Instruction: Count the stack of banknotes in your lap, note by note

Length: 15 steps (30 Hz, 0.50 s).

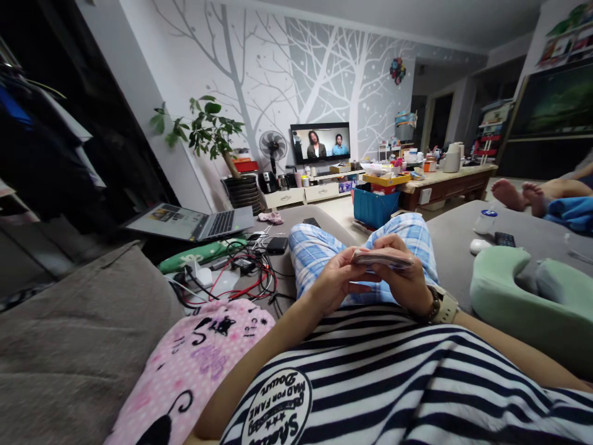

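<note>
Above my lap, both hands grip a thin flat object [383,259] with a pale, pinkish edge. It is seen almost edge-on, so I cannot tell whether it is a phone or a stack of cards. My left hand [334,277] holds its left end, thumb along the near side and some fingers reaching beneath. My right hand [404,275] is wrapped round its right end, with fingers over the far side. A watch [445,307] and a bead bracelet [434,303] circle my right wrist. Blue checked trousers [315,250] lie behind and below the hands.
Left on the sofa are a laptop [189,222], tangled cables [250,267], a black box [277,245] and a pink blanket [204,352]. To the right lie a green neck pillow [498,290], a remote [504,239], a white mouse [480,246], a jar [485,222] and another person's feet [521,194].
</note>
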Each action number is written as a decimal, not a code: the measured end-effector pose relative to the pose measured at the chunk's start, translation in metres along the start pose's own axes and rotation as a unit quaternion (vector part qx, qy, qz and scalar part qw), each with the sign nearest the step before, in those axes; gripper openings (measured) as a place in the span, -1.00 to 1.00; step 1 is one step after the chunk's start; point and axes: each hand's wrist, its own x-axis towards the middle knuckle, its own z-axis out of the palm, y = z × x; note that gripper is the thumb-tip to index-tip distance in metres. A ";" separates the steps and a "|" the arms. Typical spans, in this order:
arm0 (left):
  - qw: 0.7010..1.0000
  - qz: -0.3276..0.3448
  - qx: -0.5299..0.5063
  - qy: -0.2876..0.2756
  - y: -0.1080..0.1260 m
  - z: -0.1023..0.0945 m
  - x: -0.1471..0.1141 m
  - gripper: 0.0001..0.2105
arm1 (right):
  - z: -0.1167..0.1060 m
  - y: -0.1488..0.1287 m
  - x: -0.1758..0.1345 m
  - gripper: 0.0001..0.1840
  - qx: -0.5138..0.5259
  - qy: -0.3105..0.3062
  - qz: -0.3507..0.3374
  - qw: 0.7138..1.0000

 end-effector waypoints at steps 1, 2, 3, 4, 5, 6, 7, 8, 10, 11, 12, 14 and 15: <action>1.000 0.006 0.011 0.001 -0.002 -0.001 0.001 -0.47 | 0.000 0.001 0.000 -0.76 0.002 -0.003 -0.001 1.000; 1.000 0.014 0.028 0.003 -0.004 -0.001 0.002 -0.46 | 0.000 0.003 0.000 -0.76 0.006 -0.004 -0.001 1.000; 0.998 0.023 0.049 0.007 -0.006 -0.002 0.003 -0.45 | 0.000 0.004 0.000 -0.76 0.010 -0.005 0.001 1.000; 0.997 0.034 0.073 0.010 -0.007 -0.003 0.004 -0.43 | 0.000 0.004 0.000 -0.76 0.016 -0.005 0.005 1.000; 0.994 0.046 0.097 0.012 -0.008 -0.004 0.006 -0.41 | 0.000 0.005 0.000 -0.76 0.021 -0.004 0.010 1.000; 0.991 0.055 0.118 0.012 -0.009 -0.005 0.007 -0.39 | 0.000 0.004 0.000 -0.75 0.024 -0.004 0.016 1.000; 0.989 0.062 0.136 0.010 -0.010 -0.006 0.008 -0.36 | 0.000 0.004 0.001 -0.73 0.026 -0.005 0.022 0.999; 0.986 0.065 0.151 0.007 -0.011 -0.007 0.008 -0.34 | 0.000 0.003 0.001 -0.71 0.028 -0.006 0.027 0.999; 0.984 0.067 0.167 0.006 -0.011 -0.009 0.008 -0.31 | 0.000 0.002 0.001 -0.68 0.031 -0.007 0.035 0.999; 0.983 0.066 0.172 0.006 -0.012 -0.009 0.008 -0.30 | 0.001 0.002 0.001 -0.67 0.034 -0.002 0.040 0.999; 0.982 0.067 0.178 0.007 -0.012 -0.009 0.007 -0.30 | 0.002 0.003 0.000 -0.66 0.039 0.009 0.052 0.998; 0.978 0.074 0.197 0.009 -0.014 -0.009 0.006 -0.30 | 0.004 0.005 -0.002 -0.63 0.058 0.048 0.097 0.992; 0.975 0.079 0.207 0.008 -0.014 -0.009 0.005 -0.31 | 0.005 0.006 -0.003 -0.61 0.071 0.069 0.127 0.987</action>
